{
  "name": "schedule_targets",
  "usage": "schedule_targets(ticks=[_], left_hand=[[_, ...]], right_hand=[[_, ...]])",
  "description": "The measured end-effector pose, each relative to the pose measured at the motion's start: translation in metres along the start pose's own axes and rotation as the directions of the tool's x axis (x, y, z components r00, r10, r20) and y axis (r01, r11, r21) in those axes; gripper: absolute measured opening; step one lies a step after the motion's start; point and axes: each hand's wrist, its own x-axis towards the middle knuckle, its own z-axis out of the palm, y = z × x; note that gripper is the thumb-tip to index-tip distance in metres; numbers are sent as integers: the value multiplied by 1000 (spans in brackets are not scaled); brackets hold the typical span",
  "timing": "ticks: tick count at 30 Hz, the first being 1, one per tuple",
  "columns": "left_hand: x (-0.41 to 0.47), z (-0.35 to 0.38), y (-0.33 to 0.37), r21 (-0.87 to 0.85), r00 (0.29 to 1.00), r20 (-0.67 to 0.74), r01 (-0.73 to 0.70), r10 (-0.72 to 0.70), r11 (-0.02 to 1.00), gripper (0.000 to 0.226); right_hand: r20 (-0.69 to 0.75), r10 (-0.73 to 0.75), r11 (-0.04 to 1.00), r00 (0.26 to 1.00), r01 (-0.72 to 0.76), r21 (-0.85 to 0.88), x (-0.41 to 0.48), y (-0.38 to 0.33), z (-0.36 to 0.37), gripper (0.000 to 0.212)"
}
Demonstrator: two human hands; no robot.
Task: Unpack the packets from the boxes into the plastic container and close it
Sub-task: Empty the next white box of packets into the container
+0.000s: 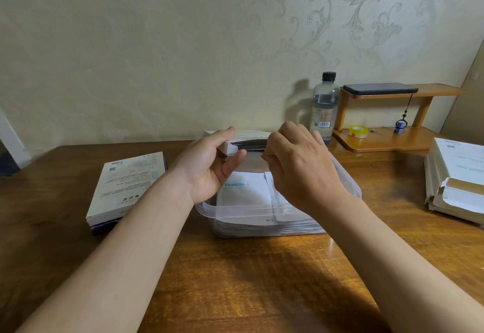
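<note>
A clear plastic container (251, 212) stands in the middle of the wooden table, holding a stack of white packets (243, 191). Above its far side I hold an open white box (248, 136) level. My left hand (209, 165) grips the box's left end, thumb underneath. My right hand (296, 165) is pinched at the box's open mouth, fingers closed on the edge of the packets inside it. How many packets the box holds is hidden. No lid is in sight.
Stacked boxes (125, 186) lie to the left of the container. Emptied flattened boxes (455, 186) pile at the right edge. At the back right stand a water bottle (324, 107) and a wooden shelf (387, 138) with a phone (379, 88) and tape roll (358, 131).
</note>
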Motion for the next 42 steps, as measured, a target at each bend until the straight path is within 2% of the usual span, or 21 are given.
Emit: schedule_targets(ticks=[3, 6, 9, 12, 15, 17, 20, 24, 27, 30, 34, 39, 42], left_hand=[[1, 0, -1, -6, 1000, -5, -13, 13, 1000, 36], [4, -1, -1, -17, 999, -29, -25, 25, 1000, 52], [7, -2, -1, -38, 999, -26, -38, 37, 999, 37], [9, -3, -1, -58, 999, -11, -49, 48, 997, 42], [9, -5, -1, -62, 998, 8, -54, 55, 997, 26], [9, -4, -1, -61, 998, 5, -59, 60, 996, 14], [10, -1, -3, -43, 997, -43, -62, 60, 997, 9], [8, 4, -4, 0, 995, -70, -72, 72, 997, 7], [8, 7, -6, 51, 992, -70, -101, 104, 994, 6], [10, 8, -7, 61, 988, -96, -113, 118, 992, 4], [10, 6, -4, -44, 977, -138, -173, 165, 984, 9], [10, 1, 2, -260, 952, -223, -263, 208, 929, 21], [12, -2, 5, -306, 945, -248, -284, 212, 909, 20]], right_hand=[[-32, -6, 1000, 999, 5, -24, -1, -1, -2, 6], [-48, 7, 999, 999, -8, -37, -3, -2, -1, 13], [-49, 28, 1000, 998, -27, 11, -3, -2, -1, 16], [-49, 38, 996, 998, -34, 76, -4, -3, 0, 12], [-128, 53, 989, 990, -34, 143, -4, -5, -3, 9], [-197, 129, 972, 972, -85, 219, -4, -6, -6, 8], [-258, 371, 881, 892, -251, 401, -2, -5, -12, 5], [-222, 646, 688, 730, -431, 584, 3, 6, -20, 6], [-183, 737, 615, 650, -533, 581, 8, 17, -26, 9], [-131, 777, 577, 616, -611, 542, 10, 26, -30, 12], [-20, 757, 582, 653, -660, 475, 9, 30, -30, 14], [46, 654, 703, 755, -628, 334, 6, 27, -21, 6], [176, 597, 721, 783, -620, 310, 7, 27, -17, 5]])
